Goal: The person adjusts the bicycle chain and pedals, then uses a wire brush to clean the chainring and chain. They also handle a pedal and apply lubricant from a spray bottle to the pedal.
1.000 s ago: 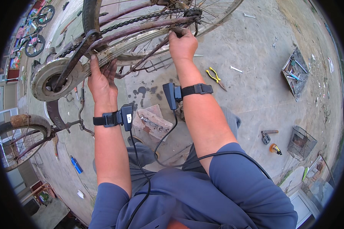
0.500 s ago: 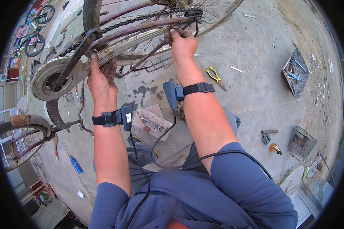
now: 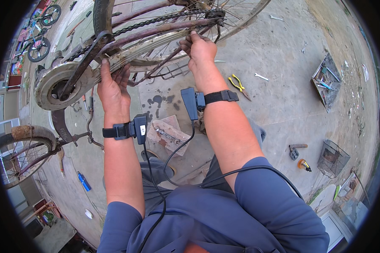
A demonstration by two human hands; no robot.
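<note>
"One long, ridged, grimy off-white chain guard (image 3: 141, 50) is seen; where is it placed?"

"It is set along a worn purple bicycle frame (image 3: 169, 27) at the upper left of the view. Its round end is crossed by a dark metal crank arm (image 3: 83, 64), and its narrow end is pointed toward a dark, greasy rear hub (image 3: 216, 16)."

"How is it held?"

"By the left hand (image 3: 114, 90): the thumb is laid on the outer face, and the fingers are curled at the lower edge."

"And the right hand (image 3: 202, 48)?"

"It is held narrow, with the thumb brought up to the narrow end and the other fingers bent; whether anything is pinched there cannot be told."

"What is scattered on the grey concrete ground (image 3: 278, 109)?"

"Yellow-handled pliers (image 3: 239, 87) and a slim silver wrench (image 3: 261, 76) are seen near the right forearm. Farther right, tools are heaped in a dark, diamond-shaped tray (image 3: 326, 100). Between the forearms, metal parts are rested on a flat pinkish slab (image 3: 178, 146)."
</note>
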